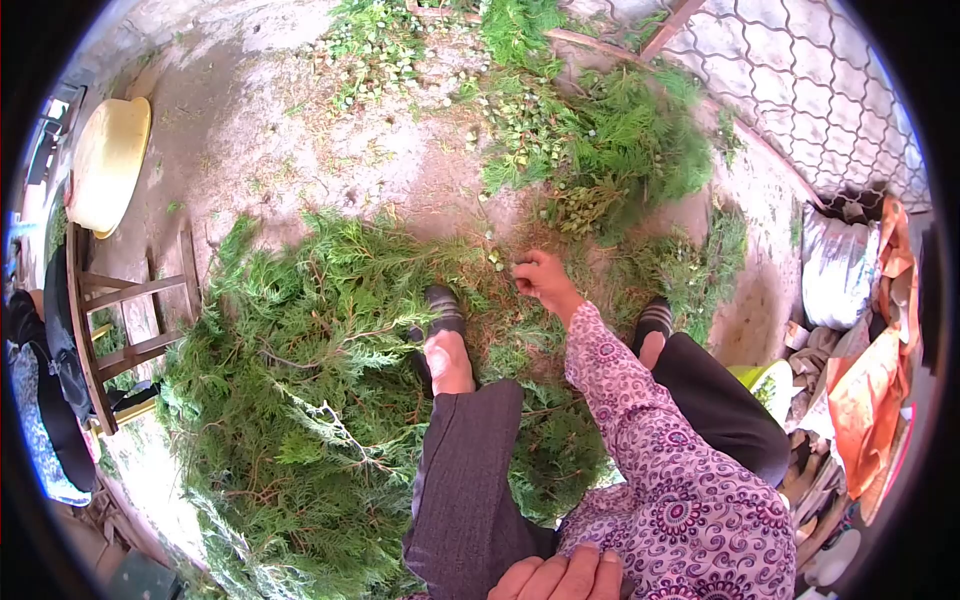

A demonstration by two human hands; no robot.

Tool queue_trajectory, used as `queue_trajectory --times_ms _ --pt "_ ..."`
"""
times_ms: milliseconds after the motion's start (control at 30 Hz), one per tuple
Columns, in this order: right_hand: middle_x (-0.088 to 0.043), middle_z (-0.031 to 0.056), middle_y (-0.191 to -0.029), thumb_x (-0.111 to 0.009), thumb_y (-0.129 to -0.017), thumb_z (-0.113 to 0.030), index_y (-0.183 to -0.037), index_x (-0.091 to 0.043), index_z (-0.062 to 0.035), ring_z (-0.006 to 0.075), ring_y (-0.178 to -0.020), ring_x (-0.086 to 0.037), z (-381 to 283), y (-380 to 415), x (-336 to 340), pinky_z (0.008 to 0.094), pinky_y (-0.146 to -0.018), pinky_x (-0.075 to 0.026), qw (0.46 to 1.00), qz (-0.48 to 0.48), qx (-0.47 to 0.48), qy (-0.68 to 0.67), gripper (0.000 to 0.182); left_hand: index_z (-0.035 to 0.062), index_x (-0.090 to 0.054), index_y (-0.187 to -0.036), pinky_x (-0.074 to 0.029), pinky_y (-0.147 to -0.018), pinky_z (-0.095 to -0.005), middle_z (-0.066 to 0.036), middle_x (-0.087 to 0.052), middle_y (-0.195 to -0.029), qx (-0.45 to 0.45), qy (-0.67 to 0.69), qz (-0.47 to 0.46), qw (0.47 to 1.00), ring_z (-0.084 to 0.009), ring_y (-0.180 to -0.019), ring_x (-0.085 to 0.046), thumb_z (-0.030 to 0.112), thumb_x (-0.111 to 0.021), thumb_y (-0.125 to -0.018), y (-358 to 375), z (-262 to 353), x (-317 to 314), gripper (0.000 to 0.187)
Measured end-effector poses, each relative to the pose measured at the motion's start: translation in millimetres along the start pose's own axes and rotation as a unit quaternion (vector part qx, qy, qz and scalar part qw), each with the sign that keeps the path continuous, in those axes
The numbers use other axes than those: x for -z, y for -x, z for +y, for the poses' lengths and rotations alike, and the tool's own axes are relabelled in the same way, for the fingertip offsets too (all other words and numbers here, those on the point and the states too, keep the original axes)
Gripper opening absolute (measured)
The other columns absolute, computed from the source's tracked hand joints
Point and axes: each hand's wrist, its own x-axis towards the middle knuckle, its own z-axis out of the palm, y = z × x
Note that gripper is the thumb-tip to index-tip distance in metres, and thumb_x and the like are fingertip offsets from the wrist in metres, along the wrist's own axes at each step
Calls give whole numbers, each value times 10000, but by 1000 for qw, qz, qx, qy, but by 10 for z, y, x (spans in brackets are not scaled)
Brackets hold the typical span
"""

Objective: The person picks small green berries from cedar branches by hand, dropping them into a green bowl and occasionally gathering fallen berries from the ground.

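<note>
The person's right hand (545, 280) reaches down between the two shoes, fingers curled toward the thumb; whether they pinch anything, one cannot tell. Just beside the fingertips lie small green cones (495, 260) on the littered ground (400, 170). The left hand (560, 576) rests at the lap, fingers side by side, its grip unclear. Cut evergreen branches (300, 400) surround the left shoe (445, 310).

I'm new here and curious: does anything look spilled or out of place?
Small green pieces lie scattered over the ground at the top, as if spilled, though possibly deliberate. At left, the yellow basin seems tipped over.
</note>
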Motion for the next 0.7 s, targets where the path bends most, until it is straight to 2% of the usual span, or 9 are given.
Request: queue_trajectory --times_ms 33,67,133,267,367,433,500,567,700 --pt "-557 78 -813 -611 -749 -101 -881 -550 -65 172 -730 -573 75 12 100 300 -531 -476 983 -61 -43 -169 149 10 -568 -927 -413 -602 -322 -146 -581 -884 0 -5 -2 1000 -225 -694 -537 97 -547 -685 -24 -62 43 258" --pt "-557 78 -813 -611 -749 -101 -881 -550 -65 172 -730 -573 75 107 139 300 -531 -476 983 -61 -43 -169 149 9 -568 -927 -413 -602 -321 -146 -581 -884 8 -14 -2 1000 -225 -693 -537 97 -547 -685 -92 -179 108 258" --pt "-556 68 -808 -595 -776 -98 -876 -542 -70 172 -674 -573 45 317 174 277 -489 -474 899 -112 -92 -413 116 8 -568 -926 -414 -602 -321 -146 -581 -883 28 -24 1 999 -225 -692 -538 96 -547 -685 -204 -386 239 257" --pt "-551 57 -810 -604 -772 -98 -878 -539 -76 149 -643 -560 -130 340 -3 258 -469 -465 896 -124 -114 -410 126 7 -567 -924 -414 -600 -321 -147 -581 -882 17 -19 -2 1000 -225 -689 -538 95 -546 -686 -185 -286 218 255" --pt "-566 48 -767 -622 -760 -121 -856 -564 -69 140 -657 -566 -248 140 -219 265 -462 -447 966 -47 -95 -234 124 6 -567 -923 -415 -599 -320 -148 -581 -881 -9 -6 0 1000 -226 -687 -538 95 -545 -686 -31 16 32 254" --pt "-580 50 -699 -644 -740 -146 -812 -593 -37 119 -656 -570 -264 51 -329 284 -458 -432 999 40 5 27 140 5 -567 -922 -415 -599 -320 -148 -581 -880 -10 -3 1 1000 -226 -686 -539 94 -544 -687 -17 9 -11 253" --pt "-599 93 -656 -668 -692 -171 -784 -612 -2 158 -645 -589 -117 -56 -361 313 -506 -445 988 89 46 113 200 4 -566 -920 -415 -595 -317 -148 -581 -878 -8 0 3 1000 -225 -681 -539 93 -543 -688 -28 -4 -23 250" --pt "-609 145 -705 -681 -641 -195 -796 -612 8 231 -643 -592 -14 -86 -384 340 -581 -462 913 183 226 285 264 4 -566 -920 -415 -591 -314 -148 -581 -876 -6 -1 1 1000 -224 -680 -539 91 -543 -689 -26 -6 -31 248" --pt "-605 180 -748 -686 -603 -226 -799 -614 9 296 -669 -587 21 -77 -406 362 -637 -462 882 197 232 359 315 2 -565 -917 -415 -586 -311 -148 -581 -874 -11 -5 1 1000 -223 -680 -539 90 -542 -691 -15 -1 -26 244"
